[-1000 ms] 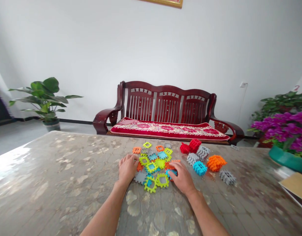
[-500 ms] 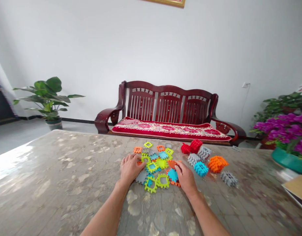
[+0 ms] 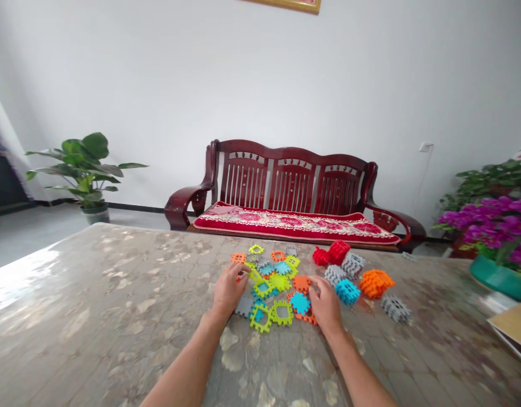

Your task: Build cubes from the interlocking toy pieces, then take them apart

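Note:
My left hand (image 3: 230, 287) is over the left side of a loose pile of flat plastic interlocking tiles with toothed edges. Its thumb and index finger pinch a lime-green tile (image 3: 254, 275), which looks tilted up; part of it is hidden by the fingers. My right hand (image 3: 327, 304) rests at the pile's right side with thumb and index finger apart, close to an orange tile (image 3: 301, 282). Below that lies a blue tile (image 3: 300, 303). Green frame tiles (image 3: 281, 312) lie at the near edge, and a grey tile (image 3: 244, 307) is beside my left wrist.
Stacked tiles stand to the right: red (image 3: 339, 252), blue (image 3: 347, 291), orange (image 3: 377, 283) and grey (image 3: 396, 308). A teal flower pot (image 3: 500, 280) and a box (image 3: 515, 325) are at the table's right edge. Beyond the table (image 3: 116, 316) is a wooden bench (image 3: 292, 181).
My right hand has let go of the orange tile, which now lies flat, and drawn slightly right. The green tile at my left fingers has gone from flat to tilted.

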### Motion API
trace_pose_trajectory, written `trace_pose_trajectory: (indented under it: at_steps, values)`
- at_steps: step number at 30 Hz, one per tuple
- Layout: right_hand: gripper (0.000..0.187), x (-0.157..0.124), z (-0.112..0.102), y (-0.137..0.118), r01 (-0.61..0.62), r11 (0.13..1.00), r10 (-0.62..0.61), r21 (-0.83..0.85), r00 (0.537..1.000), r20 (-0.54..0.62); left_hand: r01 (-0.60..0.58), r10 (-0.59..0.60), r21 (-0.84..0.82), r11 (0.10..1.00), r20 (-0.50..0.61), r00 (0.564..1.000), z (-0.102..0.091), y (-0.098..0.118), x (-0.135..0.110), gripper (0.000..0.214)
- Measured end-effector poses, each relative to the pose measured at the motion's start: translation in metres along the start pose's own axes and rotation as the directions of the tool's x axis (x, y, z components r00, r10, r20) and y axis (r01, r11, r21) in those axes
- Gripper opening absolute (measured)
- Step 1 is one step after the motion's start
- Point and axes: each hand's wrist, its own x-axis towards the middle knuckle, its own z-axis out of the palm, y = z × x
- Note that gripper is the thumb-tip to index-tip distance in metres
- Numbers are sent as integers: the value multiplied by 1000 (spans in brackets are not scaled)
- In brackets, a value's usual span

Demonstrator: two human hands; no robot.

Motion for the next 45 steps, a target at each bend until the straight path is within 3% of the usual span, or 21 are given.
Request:
trace_pose_trajectory:
  at_steps: [4,10,16,20,22,32,41,45]
  values:
    - [27,0,-1,-2,17,1000,-17,11,1000,22,-82,88,-110,991,48,995,9,4,-3,18]
    - [26,-1,-1,-4,23,1000,-23,13,1000,17,-127,144,-123,984,137,980,11,0,-2,30]
    - [28,-1,-3,-9,47,999,-47,-11,999,18,-58,54,13,998,200,978,3,14,-5,25]
    - [28,-1,-2,-11,50,998,-50,-24,998,25,-142,99,152,978,260,961,4,20,-8,59]
    - [29,-1,-2,-11,46,999,-45,-29,999,31,-175,120,180,968,278,953,6,20,-9,65]
    - [28,-1,-1,-9,37,999,-37,-14,998,42,-183,157,69,981,277,948,7,19,-7,38]
    - [30,-1,-2,-12,52,996,-47,-68,997,66,-177,119,169,970,306,945,3,25,-8,53]
    - [33,-2,-5,-23,132,982,-122,-133,989,80,-165,117,146,975,291,950,5,23,-7,56]
